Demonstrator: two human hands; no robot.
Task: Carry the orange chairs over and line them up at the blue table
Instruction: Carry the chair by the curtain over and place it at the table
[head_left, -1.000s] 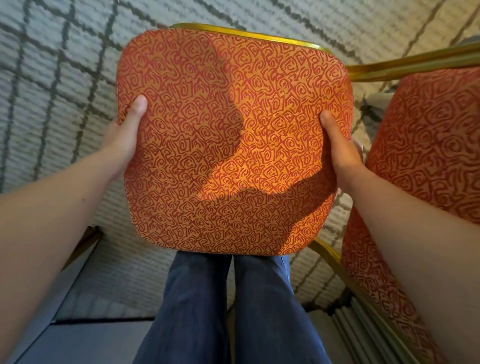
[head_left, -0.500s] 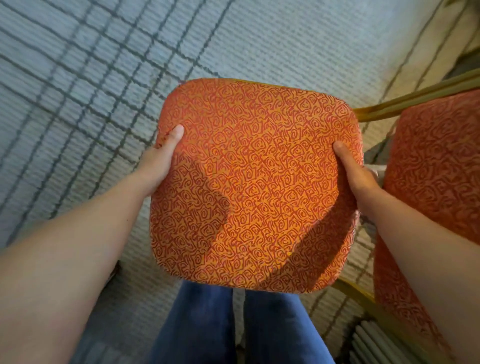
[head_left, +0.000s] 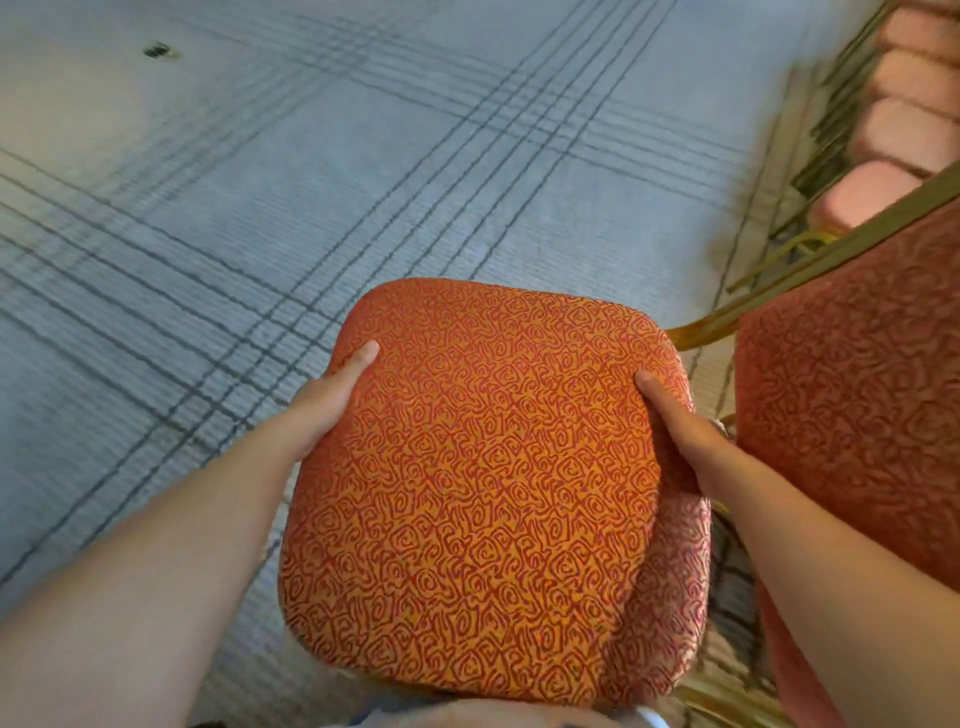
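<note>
orange chair (head_left: 483, 493) held by its sides — left hand (head_left: 324, 400), right hand (head_left: 675, 431), both gripping

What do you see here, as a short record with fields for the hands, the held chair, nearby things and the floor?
held chair: orange patterned cushion faces the camera
left hand: grips its left edge, thumb on top
right hand: grips its right edge, thumb on top
nearby: second orange chair at right, gold frame; blurred pink stacked chairs beyond
floor: grey-blue carpet with dark line grid
blue table: not in view
</note>
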